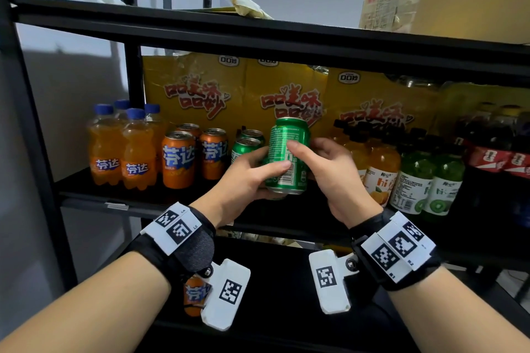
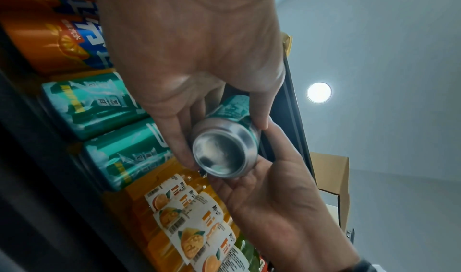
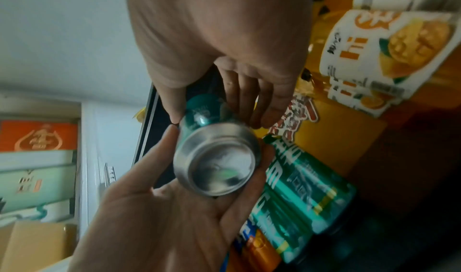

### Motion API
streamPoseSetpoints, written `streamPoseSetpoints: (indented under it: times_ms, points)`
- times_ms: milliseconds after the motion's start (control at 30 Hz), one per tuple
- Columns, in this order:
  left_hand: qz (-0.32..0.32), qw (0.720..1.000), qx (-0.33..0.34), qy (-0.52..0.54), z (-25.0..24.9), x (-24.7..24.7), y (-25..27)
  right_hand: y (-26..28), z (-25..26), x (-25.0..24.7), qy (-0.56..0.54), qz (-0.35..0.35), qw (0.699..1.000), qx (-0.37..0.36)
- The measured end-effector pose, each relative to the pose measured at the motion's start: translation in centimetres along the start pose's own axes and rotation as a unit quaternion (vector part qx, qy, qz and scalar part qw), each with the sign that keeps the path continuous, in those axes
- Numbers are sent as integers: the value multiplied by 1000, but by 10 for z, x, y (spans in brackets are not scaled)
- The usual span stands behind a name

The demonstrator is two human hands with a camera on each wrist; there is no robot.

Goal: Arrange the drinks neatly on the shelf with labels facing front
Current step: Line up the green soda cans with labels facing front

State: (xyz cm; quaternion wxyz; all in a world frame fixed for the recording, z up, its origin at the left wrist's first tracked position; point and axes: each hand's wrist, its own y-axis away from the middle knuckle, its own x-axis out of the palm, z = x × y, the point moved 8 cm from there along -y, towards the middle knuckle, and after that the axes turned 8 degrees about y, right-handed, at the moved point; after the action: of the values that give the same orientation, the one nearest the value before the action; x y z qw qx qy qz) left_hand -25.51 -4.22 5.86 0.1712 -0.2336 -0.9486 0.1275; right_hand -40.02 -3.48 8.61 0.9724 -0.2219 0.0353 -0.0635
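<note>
Here, nearest of all, both forearms reach in wearing black wrist straps with white marker blocks, and between them the left hand (image 1: 246,178) and the right hand (image 1: 335,178) share one green can (image 1: 288,156), held upright just off the shelf (image 1: 86,193) at its front edge, near the middle. The left fingers (image 1: 274,167) curl round the can's lower half with the thumb across the printed side; the right thumb and fingers are clamped on it from the other side, higher up. From the wrist views the can's bare metal base (image 2: 224,154) shows between the two palms. Just behind the left hand stand two more green cans (image 1: 248,142), one in front of the other. Leftward sit orange cans (image 1: 179,159), then orange soda bottles (image 1: 120,149) with blue caps toward the shelf's left end. To the right are orange juice bottles (image 1: 375,169), green kiwi bottles (image 1: 430,180) and dark cola bottles (image 1: 493,149) toward the right end. Along the back edge lean yellow cartons (image 1: 243,89).
</note>
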Motion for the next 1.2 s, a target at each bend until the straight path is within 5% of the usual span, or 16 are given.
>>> streamPoseSetpoints:
  times_ms: [233,533,767,967,1200]
  points:
    - [-68,994,55,-70,-3,-13,1,-4,-2,8,13,45,999,7]
    - [-13,996,-39,83,2,-5,1,-5,-6,14,-5,34,999,24]
    - [-61,998,16,-5,-9,-14,6,-4,-3,20,1,44,999,28]
    - [-22,998,-48,46,4,-9,9,-9,-7,16,-41,6,998,49]
    - [-71,997,13,8,1,-14,10,-2,-7,26,-45,60,997,32]
